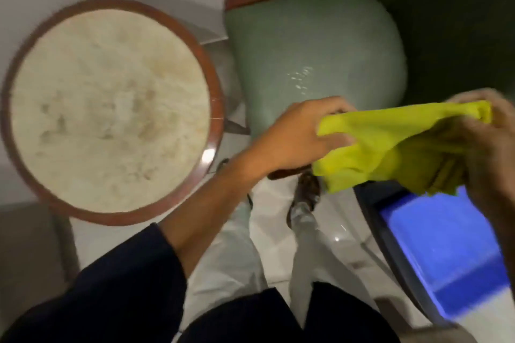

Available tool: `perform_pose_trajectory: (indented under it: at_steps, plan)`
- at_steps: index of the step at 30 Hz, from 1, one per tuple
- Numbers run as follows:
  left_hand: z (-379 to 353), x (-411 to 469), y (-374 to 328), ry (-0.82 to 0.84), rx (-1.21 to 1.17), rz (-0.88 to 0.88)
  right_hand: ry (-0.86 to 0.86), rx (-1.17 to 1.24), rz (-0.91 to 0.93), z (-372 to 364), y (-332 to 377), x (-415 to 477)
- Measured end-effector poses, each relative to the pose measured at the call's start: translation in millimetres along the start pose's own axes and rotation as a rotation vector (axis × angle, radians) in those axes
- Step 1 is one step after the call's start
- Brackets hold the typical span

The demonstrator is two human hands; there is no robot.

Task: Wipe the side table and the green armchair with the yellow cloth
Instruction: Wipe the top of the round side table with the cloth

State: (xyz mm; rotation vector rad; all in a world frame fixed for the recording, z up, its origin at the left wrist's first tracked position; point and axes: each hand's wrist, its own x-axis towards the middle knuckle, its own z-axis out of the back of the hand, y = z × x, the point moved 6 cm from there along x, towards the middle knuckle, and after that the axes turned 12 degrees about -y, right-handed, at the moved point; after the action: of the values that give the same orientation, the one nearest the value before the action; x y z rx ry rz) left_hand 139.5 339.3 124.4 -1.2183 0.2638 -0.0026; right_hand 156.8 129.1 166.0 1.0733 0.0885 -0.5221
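A yellow cloth (390,147) hangs stretched between both hands, in the air in front of the green armchair (312,58). My left hand (303,133) grips its left end, and my right hand (490,145) bunches its right end. The armchair has a pale green padded seat and a reddish wooden frame. To its left stands the round side table (214,83) with a pale mottled stone top and a reddish wooden rim. Neither hand touches the table or the chair.
A blue screen-like object with a dark frame (446,245) lies at the lower right. My legs and shoes (306,189) stand on a glossy white floor between table and chair. A dark green wall (446,8) is behind the chair.
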Motion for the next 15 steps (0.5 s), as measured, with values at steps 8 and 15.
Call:
perform_pose_trajectory:
  at_steps: [8, 15]
  plan:
    - [155, -65, 234, -0.138, 0.294, 0.582, 0.36, -0.391, 0.0, -292, -64, -37]
    - [275, -42, 326, -0.543, 0.945, 0.246, -0.013, -0.746, 0.37, -409, -83, -100]
